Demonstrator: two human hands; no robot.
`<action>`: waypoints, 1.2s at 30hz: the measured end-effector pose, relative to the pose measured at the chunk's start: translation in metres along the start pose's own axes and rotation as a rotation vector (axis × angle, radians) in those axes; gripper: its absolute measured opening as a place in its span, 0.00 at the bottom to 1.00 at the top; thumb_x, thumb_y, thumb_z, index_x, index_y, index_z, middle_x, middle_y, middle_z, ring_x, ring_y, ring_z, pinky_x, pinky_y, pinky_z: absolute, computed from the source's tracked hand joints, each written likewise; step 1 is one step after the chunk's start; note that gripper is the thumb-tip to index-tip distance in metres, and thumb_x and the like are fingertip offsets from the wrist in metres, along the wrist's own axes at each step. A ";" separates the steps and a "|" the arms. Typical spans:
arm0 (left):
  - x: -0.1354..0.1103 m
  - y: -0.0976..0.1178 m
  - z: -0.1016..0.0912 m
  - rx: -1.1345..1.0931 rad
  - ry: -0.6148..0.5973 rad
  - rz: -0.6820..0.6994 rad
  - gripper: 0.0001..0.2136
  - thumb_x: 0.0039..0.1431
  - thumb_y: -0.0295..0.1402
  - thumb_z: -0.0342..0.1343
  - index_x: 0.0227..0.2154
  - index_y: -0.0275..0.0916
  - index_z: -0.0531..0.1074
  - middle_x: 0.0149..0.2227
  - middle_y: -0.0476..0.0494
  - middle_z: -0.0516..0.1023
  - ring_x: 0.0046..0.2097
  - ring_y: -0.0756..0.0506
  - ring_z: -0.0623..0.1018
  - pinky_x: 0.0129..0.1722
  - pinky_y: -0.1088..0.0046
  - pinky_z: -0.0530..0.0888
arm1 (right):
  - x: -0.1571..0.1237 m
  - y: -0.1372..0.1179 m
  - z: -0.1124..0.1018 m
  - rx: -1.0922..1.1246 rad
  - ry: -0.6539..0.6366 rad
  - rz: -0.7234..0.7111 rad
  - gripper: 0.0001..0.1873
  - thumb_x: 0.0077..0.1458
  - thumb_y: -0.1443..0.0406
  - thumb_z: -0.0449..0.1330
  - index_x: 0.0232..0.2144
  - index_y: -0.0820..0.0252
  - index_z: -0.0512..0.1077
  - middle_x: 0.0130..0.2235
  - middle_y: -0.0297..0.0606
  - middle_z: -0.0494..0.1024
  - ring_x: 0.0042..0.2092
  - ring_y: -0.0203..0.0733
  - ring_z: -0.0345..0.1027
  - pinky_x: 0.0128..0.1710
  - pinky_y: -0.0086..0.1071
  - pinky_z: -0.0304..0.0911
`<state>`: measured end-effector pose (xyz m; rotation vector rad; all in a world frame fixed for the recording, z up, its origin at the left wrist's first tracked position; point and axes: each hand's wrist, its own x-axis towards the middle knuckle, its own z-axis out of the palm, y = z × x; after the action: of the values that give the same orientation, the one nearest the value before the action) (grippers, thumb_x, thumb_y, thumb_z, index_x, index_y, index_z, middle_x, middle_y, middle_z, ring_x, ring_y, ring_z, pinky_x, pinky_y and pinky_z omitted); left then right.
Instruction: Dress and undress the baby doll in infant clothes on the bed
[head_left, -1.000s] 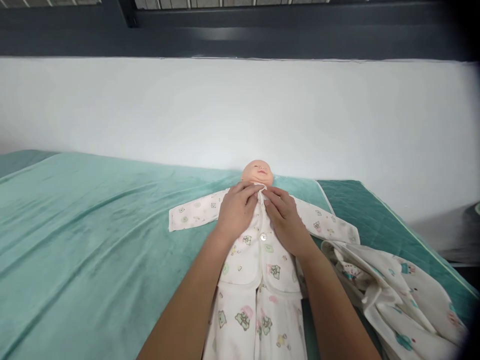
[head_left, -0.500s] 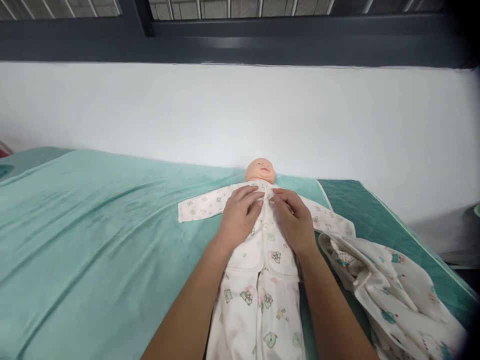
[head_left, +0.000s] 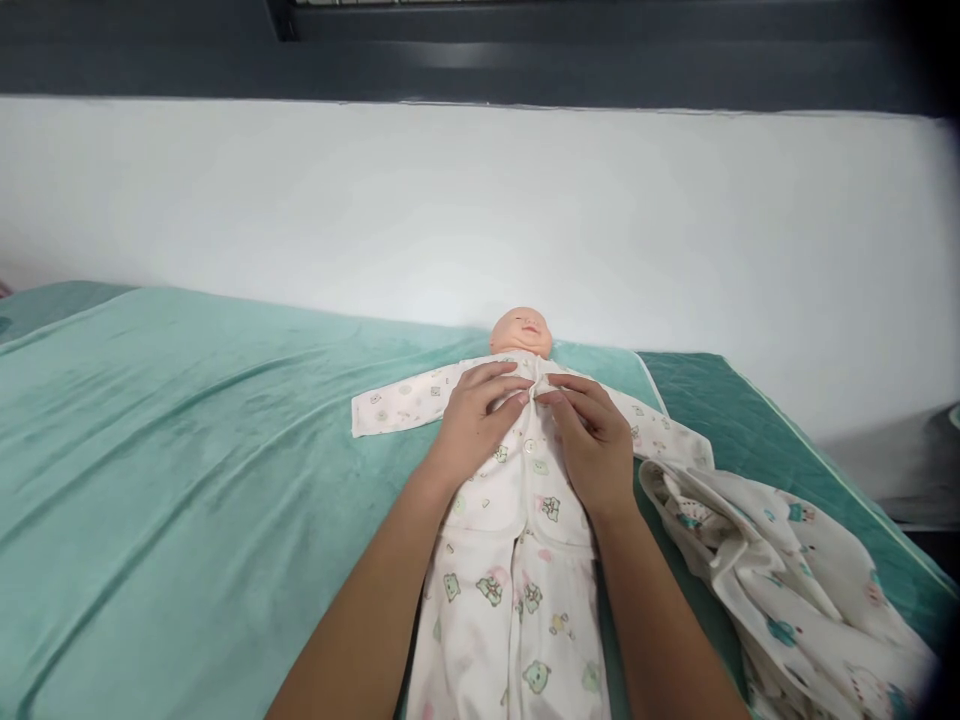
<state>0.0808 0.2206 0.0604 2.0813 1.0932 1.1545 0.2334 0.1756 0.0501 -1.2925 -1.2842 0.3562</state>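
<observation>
Both hands (head_left: 474,425) (head_left: 598,450), nearly closed, pinch the shirt front (head_left: 514,490) lying between them.

Passage lies open over the green blanket (head_left: 210,470) left of the doll (head_left: 520,332); bunched cloth (head_left: 799,580) obstructs the right.

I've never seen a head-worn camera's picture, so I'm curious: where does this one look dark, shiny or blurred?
Head view: black shading at the upper- and lower-right corners; head view: white wall brightest near the middle, faint sheen on the dark beam; head view: crumpled cloth softer toward the right edge, left hand, right hand and printed jacket fairly clear.
</observation>
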 end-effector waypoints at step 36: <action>-0.001 0.001 -0.003 0.040 -0.075 0.033 0.15 0.67 0.32 0.49 0.49 0.53 0.77 0.60 0.50 0.70 0.64 0.44 0.64 0.66 0.58 0.61 | 0.006 0.002 0.003 0.217 -0.062 0.134 0.05 0.56 0.60 0.63 0.34 0.55 0.74 0.50 0.37 0.78 0.53 0.44 0.70 0.56 0.40 0.61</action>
<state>0.0784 0.2194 0.0617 2.1627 1.0586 1.0697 0.2336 0.1825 0.0504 -1.1925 -1.1772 0.6181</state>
